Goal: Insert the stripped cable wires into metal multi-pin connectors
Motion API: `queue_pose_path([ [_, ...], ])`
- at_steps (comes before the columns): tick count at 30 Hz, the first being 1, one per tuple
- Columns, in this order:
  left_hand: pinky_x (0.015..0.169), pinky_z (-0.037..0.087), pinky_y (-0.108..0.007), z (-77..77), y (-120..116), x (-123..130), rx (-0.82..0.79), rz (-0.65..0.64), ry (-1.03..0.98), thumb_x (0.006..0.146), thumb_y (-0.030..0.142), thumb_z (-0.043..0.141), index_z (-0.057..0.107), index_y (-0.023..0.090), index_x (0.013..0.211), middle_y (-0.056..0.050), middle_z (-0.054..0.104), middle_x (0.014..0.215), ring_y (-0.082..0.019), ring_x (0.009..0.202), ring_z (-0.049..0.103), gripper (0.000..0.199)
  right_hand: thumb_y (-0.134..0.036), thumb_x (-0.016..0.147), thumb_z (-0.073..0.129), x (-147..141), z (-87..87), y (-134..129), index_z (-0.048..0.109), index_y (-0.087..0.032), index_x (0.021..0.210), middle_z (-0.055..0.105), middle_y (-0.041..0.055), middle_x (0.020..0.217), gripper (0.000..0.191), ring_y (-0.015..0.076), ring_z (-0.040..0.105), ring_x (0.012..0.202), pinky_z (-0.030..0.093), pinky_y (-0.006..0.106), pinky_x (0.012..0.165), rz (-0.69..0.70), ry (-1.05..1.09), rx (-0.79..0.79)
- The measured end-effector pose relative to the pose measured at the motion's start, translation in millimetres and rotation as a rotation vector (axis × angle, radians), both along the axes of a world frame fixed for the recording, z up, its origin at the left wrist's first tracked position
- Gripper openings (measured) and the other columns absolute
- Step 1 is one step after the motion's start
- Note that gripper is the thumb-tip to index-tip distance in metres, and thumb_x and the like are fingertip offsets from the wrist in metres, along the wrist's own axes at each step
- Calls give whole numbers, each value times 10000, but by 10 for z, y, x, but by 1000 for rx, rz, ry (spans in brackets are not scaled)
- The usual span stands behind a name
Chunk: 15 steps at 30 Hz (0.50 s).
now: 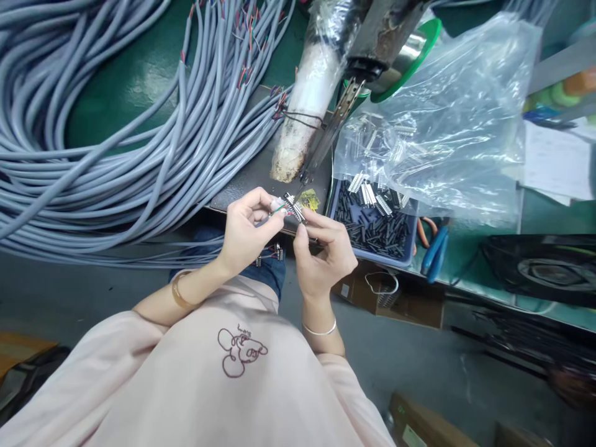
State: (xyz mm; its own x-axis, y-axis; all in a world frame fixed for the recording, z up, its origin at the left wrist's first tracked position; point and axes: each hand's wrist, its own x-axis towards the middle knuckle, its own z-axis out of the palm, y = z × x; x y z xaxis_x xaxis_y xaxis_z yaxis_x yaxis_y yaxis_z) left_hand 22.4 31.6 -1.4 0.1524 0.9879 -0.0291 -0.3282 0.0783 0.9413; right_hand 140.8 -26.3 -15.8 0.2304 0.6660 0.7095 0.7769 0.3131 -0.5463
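Note:
My left hand [244,230] pinches thin coloured wires [282,211] and a small pale piece between thumb and fingertips. Thumb and index finger of my right hand [326,251] are closed on a small metal pin connector [294,207], which meets the wires; whether they are joined is too small to tell. Just above the connector comes the tip of a soldering iron [338,118], pointing down toward it. A crumpled yellow scrap [309,199] lies right behind my right fingertips. Below my hands, more wired connectors [278,251] hang over my lap.
Thick bundles of grey cable [139,180] cover the left bench. To the right stands a blue tray [411,239] of black sleeves and connectors, partly under a clear plastic bag [465,124]. Blue-handled pliers [435,253], a green-rimmed spool [433,37] and a black fan-like device [544,272] are nearby.

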Motion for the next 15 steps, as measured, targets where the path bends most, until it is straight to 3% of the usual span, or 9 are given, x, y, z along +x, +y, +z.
queue_pose_path([
  [11,582,493,-154,21,67,28,39,17,37,681,155,737,587,168,689,24,623,714,-59,615,568,151,-112,878,723,48,58,81,646,-222,888,801,0,1003,134,145,773,904,636,290,806,20,-19,20],
  [15,545,456,-143,30,66,7,5,-21,37,683,152,744,567,166,679,36,602,694,-41,571,527,177,-115,884,717,62,57,58,636,-224,885,804,13,1008,135,151,780,888,644,280,785,32,-75,27],
])
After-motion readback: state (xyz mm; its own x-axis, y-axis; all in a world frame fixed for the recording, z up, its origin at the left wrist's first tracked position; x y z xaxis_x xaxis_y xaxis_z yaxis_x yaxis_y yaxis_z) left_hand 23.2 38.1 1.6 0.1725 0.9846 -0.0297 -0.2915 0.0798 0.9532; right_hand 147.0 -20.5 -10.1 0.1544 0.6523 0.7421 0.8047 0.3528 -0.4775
